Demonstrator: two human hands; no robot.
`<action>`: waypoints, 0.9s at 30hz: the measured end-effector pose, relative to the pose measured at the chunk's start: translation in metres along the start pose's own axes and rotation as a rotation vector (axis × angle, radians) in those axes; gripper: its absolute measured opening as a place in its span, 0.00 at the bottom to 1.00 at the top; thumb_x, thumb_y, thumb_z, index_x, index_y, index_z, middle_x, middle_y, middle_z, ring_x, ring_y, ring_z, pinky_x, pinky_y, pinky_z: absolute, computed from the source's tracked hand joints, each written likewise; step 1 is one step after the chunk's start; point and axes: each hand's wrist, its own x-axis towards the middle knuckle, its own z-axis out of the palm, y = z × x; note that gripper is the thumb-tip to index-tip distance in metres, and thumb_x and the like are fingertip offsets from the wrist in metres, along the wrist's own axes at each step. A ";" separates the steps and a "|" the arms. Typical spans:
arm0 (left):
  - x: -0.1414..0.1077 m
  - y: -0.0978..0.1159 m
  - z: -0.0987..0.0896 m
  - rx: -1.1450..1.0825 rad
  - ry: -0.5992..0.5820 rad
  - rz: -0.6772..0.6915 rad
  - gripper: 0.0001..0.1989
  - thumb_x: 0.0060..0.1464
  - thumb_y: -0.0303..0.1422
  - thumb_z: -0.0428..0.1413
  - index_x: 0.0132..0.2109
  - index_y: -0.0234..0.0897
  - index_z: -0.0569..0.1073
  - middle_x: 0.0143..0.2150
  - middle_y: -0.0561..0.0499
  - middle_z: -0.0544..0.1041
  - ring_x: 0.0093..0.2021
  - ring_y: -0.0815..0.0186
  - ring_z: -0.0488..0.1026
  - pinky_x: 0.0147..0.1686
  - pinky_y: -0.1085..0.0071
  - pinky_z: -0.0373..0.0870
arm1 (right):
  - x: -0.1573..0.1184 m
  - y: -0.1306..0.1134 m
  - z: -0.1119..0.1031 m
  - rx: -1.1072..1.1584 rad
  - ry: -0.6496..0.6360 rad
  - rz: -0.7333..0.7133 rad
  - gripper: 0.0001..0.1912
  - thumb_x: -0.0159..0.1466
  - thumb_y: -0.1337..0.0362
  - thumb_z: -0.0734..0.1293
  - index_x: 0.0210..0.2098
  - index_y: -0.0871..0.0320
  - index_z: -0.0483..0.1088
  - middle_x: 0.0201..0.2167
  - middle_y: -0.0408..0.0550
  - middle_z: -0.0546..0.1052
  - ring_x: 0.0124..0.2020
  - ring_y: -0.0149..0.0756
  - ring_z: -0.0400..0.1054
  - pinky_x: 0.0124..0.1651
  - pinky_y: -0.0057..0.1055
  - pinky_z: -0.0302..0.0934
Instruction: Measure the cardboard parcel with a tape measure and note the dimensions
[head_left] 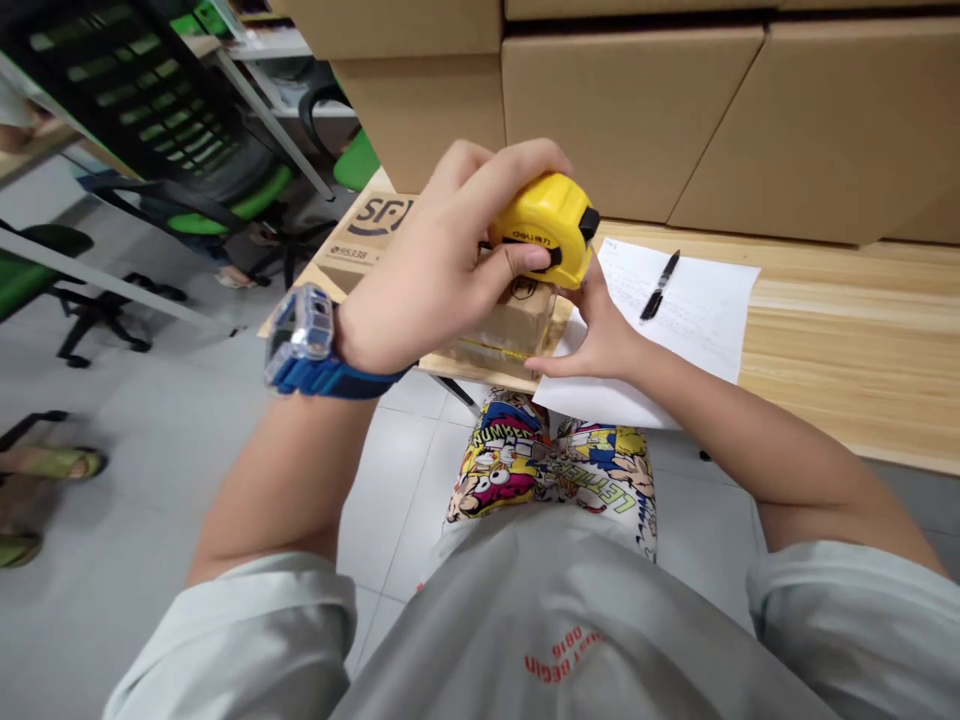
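In the head view my left hand (450, 250) is closed around a yellow tape measure (559, 215), its thumb pressed by the black part of the casing. Below it, a small cardboard box (360, 255) with dark printing and clear tape lies at the table's front edge. A thin yellow strip, seemingly the blade (506, 352), runs low along the box's near side. My right hand (600, 330) grips the box's right end, thumb at the near lower corner and fingers reaching up behind. The tape measure partly hides those fingertips.
Right of the box, a handwritten sheet (697, 320) lies on the wooden table (825, 350), with a black pen (660, 287) on it. Large cardboard boxes (630, 120) are stacked behind. An office chair (187, 150) stands left, and another person's sandalled foot (67, 462) shows at far left.
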 end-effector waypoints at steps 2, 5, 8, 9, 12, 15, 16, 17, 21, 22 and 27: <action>0.006 -0.006 -0.004 0.009 -0.042 0.038 0.27 0.66 0.40 0.49 0.69 0.41 0.64 0.55 0.43 0.72 0.57 0.57 0.71 0.59 0.57 0.74 | 0.000 -0.003 -0.001 0.020 0.002 -0.012 0.73 0.50 0.43 0.79 0.77 0.38 0.25 0.80 0.50 0.38 0.78 0.58 0.46 0.75 0.58 0.56; 0.005 -0.013 -0.008 0.055 -0.064 0.006 0.27 0.66 0.38 0.50 0.70 0.40 0.63 0.54 0.42 0.70 0.55 0.57 0.71 0.60 0.56 0.72 | 0.000 -0.010 -0.003 0.003 -0.013 0.022 0.71 0.51 0.43 0.78 0.77 0.37 0.26 0.80 0.48 0.38 0.79 0.58 0.43 0.74 0.58 0.57; 0.005 -0.013 -0.010 0.081 -0.073 -0.029 0.30 0.64 0.35 0.51 0.71 0.39 0.61 0.55 0.41 0.69 0.56 0.56 0.70 0.61 0.56 0.71 | -0.002 -0.017 -0.003 -0.017 -0.013 0.084 0.70 0.52 0.45 0.77 0.76 0.36 0.26 0.79 0.48 0.37 0.79 0.58 0.43 0.74 0.59 0.55; 0.005 -0.011 -0.010 0.113 -0.086 -0.052 0.31 0.63 0.34 0.51 0.72 0.40 0.60 0.55 0.41 0.68 0.55 0.55 0.70 0.60 0.55 0.71 | -0.003 -0.017 -0.003 -0.023 -0.012 0.092 0.69 0.52 0.45 0.76 0.76 0.36 0.26 0.79 0.48 0.36 0.79 0.58 0.43 0.75 0.58 0.55; 0.011 -0.001 -0.014 0.245 -0.155 -0.160 0.34 0.61 0.31 0.52 0.73 0.47 0.59 0.56 0.42 0.67 0.53 0.52 0.70 0.56 0.51 0.73 | -0.006 -0.016 -0.003 -0.051 -0.020 0.075 0.66 0.53 0.45 0.75 0.76 0.36 0.28 0.79 0.48 0.35 0.80 0.57 0.38 0.75 0.58 0.53; 0.014 0.003 -0.019 0.276 -0.209 -0.191 0.37 0.59 0.28 0.51 0.74 0.48 0.58 0.57 0.41 0.66 0.55 0.51 0.69 0.57 0.49 0.72 | -0.006 -0.011 -0.003 -0.104 -0.036 0.053 0.63 0.53 0.42 0.75 0.75 0.36 0.32 0.78 0.47 0.32 0.81 0.58 0.33 0.76 0.58 0.51; 0.014 0.002 -0.021 0.262 -0.204 -0.168 0.37 0.58 0.27 0.51 0.74 0.47 0.59 0.56 0.41 0.66 0.56 0.51 0.69 0.59 0.49 0.72 | -0.005 -0.009 -0.003 -0.132 -0.043 0.047 0.62 0.53 0.41 0.75 0.75 0.36 0.35 0.78 0.47 0.32 0.81 0.59 0.33 0.76 0.58 0.49; 0.012 -0.001 -0.022 0.243 -0.191 -0.139 0.37 0.58 0.27 0.51 0.74 0.46 0.60 0.56 0.40 0.66 0.57 0.51 0.69 0.60 0.50 0.71 | -0.005 -0.008 -0.004 -0.164 -0.049 0.040 0.61 0.53 0.41 0.75 0.74 0.36 0.37 0.78 0.47 0.33 0.80 0.60 0.33 0.77 0.59 0.47; -0.007 -0.021 -0.028 0.180 -0.095 -0.117 0.33 0.57 0.28 0.49 0.70 0.38 0.65 0.53 0.40 0.67 0.55 0.56 0.70 0.61 0.55 0.72 | -0.004 -0.008 -0.005 -0.255 -0.049 0.007 0.58 0.53 0.43 0.76 0.72 0.35 0.40 0.77 0.49 0.36 0.80 0.61 0.34 0.78 0.62 0.40; -0.014 -0.027 -0.031 0.175 -0.073 -0.141 0.33 0.56 0.28 0.49 0.70 0.37 0.65 0.53 0.40 0.68 0.53 0.57 0.70 0.60 0.56 0.73 | -0.004 -0.009 -0.005 -0.261 -0.045 0.007 0.58 0.54 0.44 0.76 0.72 0.35 0.39 0.77 0.50 0.36 0.80 0.60 0.35 0.78 0.62 0.40; -0.049 -0.061 -0.048 0.243 0.010 -0.347 0.31 0.57 0.36 0.51 0.67 0.37 0.68 0.51 0.40 0.70 0.50 0.57 0.69 0.58 0.52 0.73 | -0.005 -0.017 -0.005 -0.268 -0.059 0.063 0.63 0.52 0.50 0.78 0.73 0.31 0.33 0.77 0.48 0.38 0.80 0.60 0.36 0.78 0.63 0.43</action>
